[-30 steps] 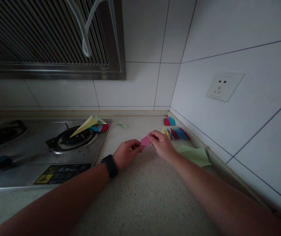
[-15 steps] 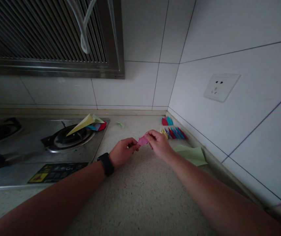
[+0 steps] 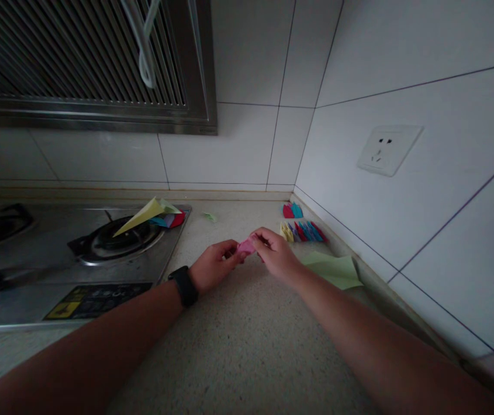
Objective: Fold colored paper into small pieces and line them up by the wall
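Note:
A small piece of pink paper (image 3: 245, 246) is held above the speckled countertop (image 3: 229, 340). My left hand (image 3: 215, 263) pinches its left end, and a dark watch (image 3: 185, 286) sits on that wrist. My right hand (image 3: 275, 252) grips the right end between thumb and fingers. Part of the paper is hidden by the fingertips. Just beyond my right hand stands a row of folded paper pieces (image 3: 302, 231) in yellow, purple, red and blue. Behind it lie a few red and blue folded pieces (image 3: 292, 210). A light green paper sheet (image 3: 333, 269) lies beside my right forearm.
To the left is a gas stove (image 3: 121, 271); a yellow folded paper (image 3: 140, 217) and other coloured papers rest over its burner. A green paper scrap (image 3: 209, 217) lies near the back edge. A range hood (image 3: 100, 118) hangs above, and the right wall bears a socket (image 3: 389, 150).
The pink paper has turned a little and shows a narrower shape between my fingers. Both hands still hold it. The whole view has shifted slightly.

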The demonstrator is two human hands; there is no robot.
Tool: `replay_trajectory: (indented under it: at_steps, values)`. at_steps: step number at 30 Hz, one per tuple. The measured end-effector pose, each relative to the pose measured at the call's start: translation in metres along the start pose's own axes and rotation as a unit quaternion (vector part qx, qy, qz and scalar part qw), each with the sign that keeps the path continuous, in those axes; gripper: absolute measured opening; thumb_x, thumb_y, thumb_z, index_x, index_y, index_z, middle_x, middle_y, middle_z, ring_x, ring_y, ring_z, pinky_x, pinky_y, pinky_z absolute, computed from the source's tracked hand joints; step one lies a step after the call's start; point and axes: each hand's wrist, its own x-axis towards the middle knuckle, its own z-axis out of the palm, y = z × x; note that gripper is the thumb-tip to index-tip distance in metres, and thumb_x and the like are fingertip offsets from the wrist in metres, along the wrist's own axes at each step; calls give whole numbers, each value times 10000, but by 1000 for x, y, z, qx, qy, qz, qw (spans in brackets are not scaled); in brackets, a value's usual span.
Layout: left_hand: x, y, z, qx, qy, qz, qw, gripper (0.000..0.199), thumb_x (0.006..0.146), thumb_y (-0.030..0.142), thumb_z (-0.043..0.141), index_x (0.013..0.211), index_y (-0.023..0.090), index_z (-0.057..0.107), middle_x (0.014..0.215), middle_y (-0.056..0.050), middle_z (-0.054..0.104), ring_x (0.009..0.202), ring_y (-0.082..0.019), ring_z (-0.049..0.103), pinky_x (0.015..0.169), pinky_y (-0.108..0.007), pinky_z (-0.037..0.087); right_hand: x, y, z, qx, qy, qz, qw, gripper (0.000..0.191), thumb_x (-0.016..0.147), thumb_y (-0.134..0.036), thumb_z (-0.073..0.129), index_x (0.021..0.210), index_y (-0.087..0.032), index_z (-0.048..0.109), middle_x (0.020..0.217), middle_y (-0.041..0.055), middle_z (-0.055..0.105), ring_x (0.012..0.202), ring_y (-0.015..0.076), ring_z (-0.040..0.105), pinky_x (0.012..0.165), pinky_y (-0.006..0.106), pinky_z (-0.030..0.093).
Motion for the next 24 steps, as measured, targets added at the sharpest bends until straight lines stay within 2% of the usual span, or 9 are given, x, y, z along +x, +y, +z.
replay_trajectory:
  at_steps: [6, 12, 15, 24]
  values:
    - [-1, 2, 0, -13, -16, -8, 1000, 365, 902, 487, 485, 844, 150, 614, 788, -32, 657, 652, -119, 551, 598, -227, 417, -2, -7, 3, 30, -23, -27, 999, 212, 906, -365, 517, 838, -182, 599, 753, 6, 607, 698, 122, 540, 642, 236, 401]
    - [-2, -1, 0, -29, -55, -23, 998, 406, 909, 493, 464, 879, 125, 634, 749, -43, 656, 624, -118, 546, 580, -226, 427, -4, -12, 4, 46, -61, -29, 997, 220, 917, -349, 502, 860, -177, 627, 769, 19, 639, 714, 127, 571, 676, 250, 436]
    - [-2, -3, 0, -35, -68, -21, 997, 429, 925, 496, 433, 917, 124, 646, 735, -41, 652, 619, -116, 548, 584, -225, 427, -4, -12, 4, 52, -67, -29, 996, 225, 923, -343, 494, 871, -175, 635, 791, 28, 655, 716, 128, 580, 679, 255, 444]
    - [-3, -3, 1, -14, -81, -10, 997, 463, 935, 505, 405, 873, 128, 666, 725, -44, 664, 644, -126, 573, 614, -231, 428, -6, -9, 5, 40, -72, -18, 996, 220, 924, -337, 488, 853, -178, 623, 783, 21, 652, 715, 128, 577, 661, 250, 440]
